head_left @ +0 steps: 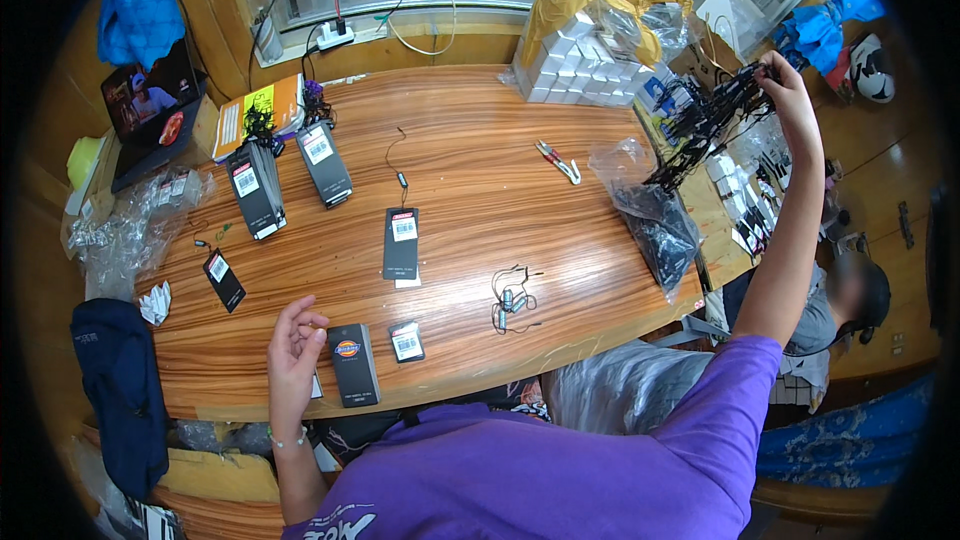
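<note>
The right hand is pinching a bundle of black hang-tag cords between thumb and fingers, raised at the table's right end; the strands are trailing down toward a clear plastic bag that is bulging with more dark contents. The left hand is hovering released, fingers loosely curled and thumb apart, just beside a stack of black hang tags; whether it is touching the stack, I cannot tell. To the stack's right, a small labelled tag is lying alone. Farther out, a long black hang tag is lying below a looped cord, while several cords with grey fasteners are tangling near the front edge. Red-and-white snips are resting beyond, and white boxes are standing stacked at the back of the wood-grain table.
</note>
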`<state>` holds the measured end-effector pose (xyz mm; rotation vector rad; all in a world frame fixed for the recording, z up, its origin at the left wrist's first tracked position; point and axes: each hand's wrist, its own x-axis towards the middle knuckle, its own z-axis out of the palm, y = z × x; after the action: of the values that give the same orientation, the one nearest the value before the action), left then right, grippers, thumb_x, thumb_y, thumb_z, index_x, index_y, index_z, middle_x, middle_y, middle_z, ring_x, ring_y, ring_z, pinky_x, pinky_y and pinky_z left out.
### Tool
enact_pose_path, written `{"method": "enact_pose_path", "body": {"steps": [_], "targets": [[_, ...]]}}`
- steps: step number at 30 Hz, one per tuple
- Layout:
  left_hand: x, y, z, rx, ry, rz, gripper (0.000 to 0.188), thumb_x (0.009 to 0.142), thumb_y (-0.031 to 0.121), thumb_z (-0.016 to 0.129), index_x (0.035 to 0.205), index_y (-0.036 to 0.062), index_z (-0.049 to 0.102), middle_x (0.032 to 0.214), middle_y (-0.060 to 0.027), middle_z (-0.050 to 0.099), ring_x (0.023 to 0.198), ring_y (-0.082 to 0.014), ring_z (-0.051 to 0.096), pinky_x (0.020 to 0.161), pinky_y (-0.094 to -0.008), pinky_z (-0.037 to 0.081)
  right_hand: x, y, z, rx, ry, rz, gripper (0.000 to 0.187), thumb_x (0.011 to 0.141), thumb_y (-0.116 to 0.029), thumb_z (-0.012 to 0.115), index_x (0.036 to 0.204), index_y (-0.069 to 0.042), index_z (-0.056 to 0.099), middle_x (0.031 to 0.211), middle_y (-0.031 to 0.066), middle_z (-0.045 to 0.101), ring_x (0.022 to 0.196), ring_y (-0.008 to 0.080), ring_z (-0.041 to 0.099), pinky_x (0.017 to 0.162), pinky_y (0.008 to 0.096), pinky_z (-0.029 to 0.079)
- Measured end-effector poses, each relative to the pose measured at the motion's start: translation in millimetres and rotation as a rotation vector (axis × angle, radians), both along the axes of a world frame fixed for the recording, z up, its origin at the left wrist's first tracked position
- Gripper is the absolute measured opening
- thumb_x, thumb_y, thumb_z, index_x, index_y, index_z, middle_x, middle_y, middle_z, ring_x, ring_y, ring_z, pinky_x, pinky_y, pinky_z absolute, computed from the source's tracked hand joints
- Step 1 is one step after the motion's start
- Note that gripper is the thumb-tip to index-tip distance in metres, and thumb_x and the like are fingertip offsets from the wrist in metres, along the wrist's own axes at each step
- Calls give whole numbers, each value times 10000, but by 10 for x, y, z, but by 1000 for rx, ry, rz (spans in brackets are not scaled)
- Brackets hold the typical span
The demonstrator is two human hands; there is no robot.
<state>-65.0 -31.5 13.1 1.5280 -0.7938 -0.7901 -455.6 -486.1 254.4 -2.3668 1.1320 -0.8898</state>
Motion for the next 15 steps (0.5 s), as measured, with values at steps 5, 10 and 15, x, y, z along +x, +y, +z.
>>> {"method": "enact_pose_path", "body": {"steps": [5, 10, 15], "targets": [[-20, -6, 13, -3, 5, -5, 378, 846, 4, 531, 1214, -8, 444, 926, -32, 547, 729, -39, 474, 661, -165, 396, 22, -20, 132, -54, -72, -8, 65, 804, -3, 513, 828, -52, 480, 773, -43, 445, 773, 54, 414, 723, 191, 331], [-13, 33, -24, 0, 13, 0, 383, 844, -1, 532, 1217, -6, 443, 925, -33, 546, 729, -37, 478, 666, -164, 400, -5, -103, 275, -35, -132, 32, 76, 804, 7, 512, 860, -44, 513, 797, -36, 478, 782, 70, 439, 730, 191, 338], [-11, 58, -45, -16, 42, 0, 387, 843, -1, 532, 1220, -3, 443, 927, -37, 549, 740, -43, 488, 680, -168, 406, 9, -144, 218, -53, -86, -18, 111, 796, 32, 516, 865, -51, 488, 798, -44, 442, 777, 55, 422, 712, 177, 324]]}}
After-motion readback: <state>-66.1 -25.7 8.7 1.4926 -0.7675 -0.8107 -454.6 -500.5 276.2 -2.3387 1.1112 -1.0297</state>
